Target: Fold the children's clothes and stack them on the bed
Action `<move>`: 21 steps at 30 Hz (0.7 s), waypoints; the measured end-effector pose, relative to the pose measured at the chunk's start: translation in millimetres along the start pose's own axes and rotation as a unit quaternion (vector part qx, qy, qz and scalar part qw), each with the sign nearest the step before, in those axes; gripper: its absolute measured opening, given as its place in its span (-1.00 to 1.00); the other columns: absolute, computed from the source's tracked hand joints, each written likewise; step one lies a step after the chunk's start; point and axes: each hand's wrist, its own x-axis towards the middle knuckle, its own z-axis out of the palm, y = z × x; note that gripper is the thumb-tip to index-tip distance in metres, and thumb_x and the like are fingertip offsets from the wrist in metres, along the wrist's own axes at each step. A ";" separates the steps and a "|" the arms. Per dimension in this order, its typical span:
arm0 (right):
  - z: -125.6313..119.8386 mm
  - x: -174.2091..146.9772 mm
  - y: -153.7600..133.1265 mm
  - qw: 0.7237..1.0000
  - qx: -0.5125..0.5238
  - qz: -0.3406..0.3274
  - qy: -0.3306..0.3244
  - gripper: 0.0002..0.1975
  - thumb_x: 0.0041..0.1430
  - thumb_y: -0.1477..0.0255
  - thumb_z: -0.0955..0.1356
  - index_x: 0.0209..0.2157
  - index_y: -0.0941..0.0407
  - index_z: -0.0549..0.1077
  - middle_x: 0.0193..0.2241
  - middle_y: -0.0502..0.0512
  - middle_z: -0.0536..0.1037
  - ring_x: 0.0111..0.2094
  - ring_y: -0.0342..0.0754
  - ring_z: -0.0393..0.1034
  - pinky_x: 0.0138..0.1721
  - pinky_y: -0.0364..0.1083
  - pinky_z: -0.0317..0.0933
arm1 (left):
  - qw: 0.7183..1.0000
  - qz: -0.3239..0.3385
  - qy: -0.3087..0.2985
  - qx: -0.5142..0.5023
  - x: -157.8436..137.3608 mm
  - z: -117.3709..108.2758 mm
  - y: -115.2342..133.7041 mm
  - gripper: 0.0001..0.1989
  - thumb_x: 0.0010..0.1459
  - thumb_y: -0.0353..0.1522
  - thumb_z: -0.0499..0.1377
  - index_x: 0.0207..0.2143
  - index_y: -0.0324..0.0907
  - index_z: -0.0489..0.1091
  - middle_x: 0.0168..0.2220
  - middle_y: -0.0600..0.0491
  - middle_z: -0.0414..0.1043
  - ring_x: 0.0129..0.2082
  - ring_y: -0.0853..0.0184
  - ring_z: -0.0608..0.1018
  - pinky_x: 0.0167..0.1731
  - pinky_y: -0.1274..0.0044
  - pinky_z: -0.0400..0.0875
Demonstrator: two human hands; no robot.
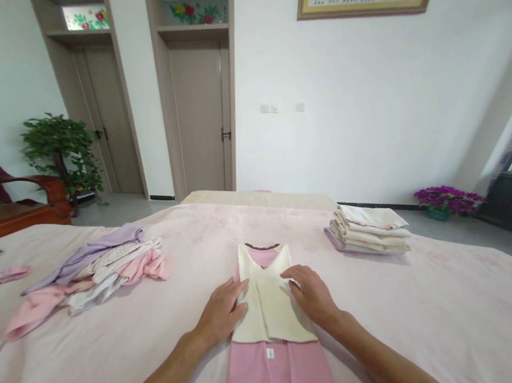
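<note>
Bare forearms (158, 380) slant inward — both hands (218, 311) facing each other, thumbs (239, 312) apart from fingers (237, 287).

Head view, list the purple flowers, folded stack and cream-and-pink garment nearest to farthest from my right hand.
1. Cream-and-pink garment: just left of the right hand.
2. Folded stack: farther right, on the pink sheet.
3. Purple flowers: far right, beyond the pink sheet.

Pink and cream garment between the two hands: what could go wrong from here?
An uneven tug by the left hand or the right hand, which are at opposite sides of the garment, could skew its folds. The folded stack, its layers not quite squared up and near the edge of the pink sheet, might slip if bumped.
</note>
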 end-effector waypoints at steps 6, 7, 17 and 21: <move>19.2 66.4 -24.7 0.996 -0.063 0.032 -0.055 -0.73 0.23 0.49 0.28 -0.13 0.03 0.57 -0.15 0.08 0.58 -0.06 -0.03 0.40 -0.04 -0.13 0.17 | 0.999 0.001 -0.026 0.025 7.6 0.0 -1.3 -0.39 0.27 -0.25 0.03 0.34 -0.17 0.09 0.33 -0.10 0.14 0.36 0.12 0.11 0.30 0.23 0.00; 25.2 77.7 -27.1 0.995 -0.067 0.048 -0.061 -0.74 0.24 0.47 0.28 -0.13 0.02 0.57 -0.15 0.07 0.58 -0.07 -0.04 0.41 -0.06 -0.14 0.17 | 0.999 0.002 -0.031 0.031 8.1 -0.4 -1.0 -0.38 0.28 -0.23 0.02 0.35 -0.18 0.07 0.33 -0.11 0.12 0.36 0.11 0.10 0.30 0.22 -0.01; 82.8 145.6 -40.2 0.985 -0.104 0.115 -0.081 -0.73 0.28 0.37 0.24 -0.17 0.04 0.58 -0.17 0.12 0.60 -0.19 -0.04 0.48 -0.25 -0.15 0.20 | 0.996 0.014 -0.061 0.064 9.5 -3.0 2.1 -0.39 0.35 -0.10 -0.10 0.37 -0.11 -0.01 0.37 -0.10 0.03 0.38 0.11 0.04 0.30 0.19 -0.08; 93.5 152.1 -43.2 0.982 -0.129 0.106 -0.084 -0.78 0.22 0.36 0.30 -0.20 0.05 0.58 -0.16 0.17 0.58 -0.12 0.02 0.46 -0.17 -0.10 0.22 | 0.995 0.025 -0.059 0.072 9.9 -1.8 1.8 -0.39 0.34 -0.10 -0.08 0.37 -0.08 0.00 0.36 -0.08 0.06 0.38 0.11 0.05 0.30 0.17 -0.08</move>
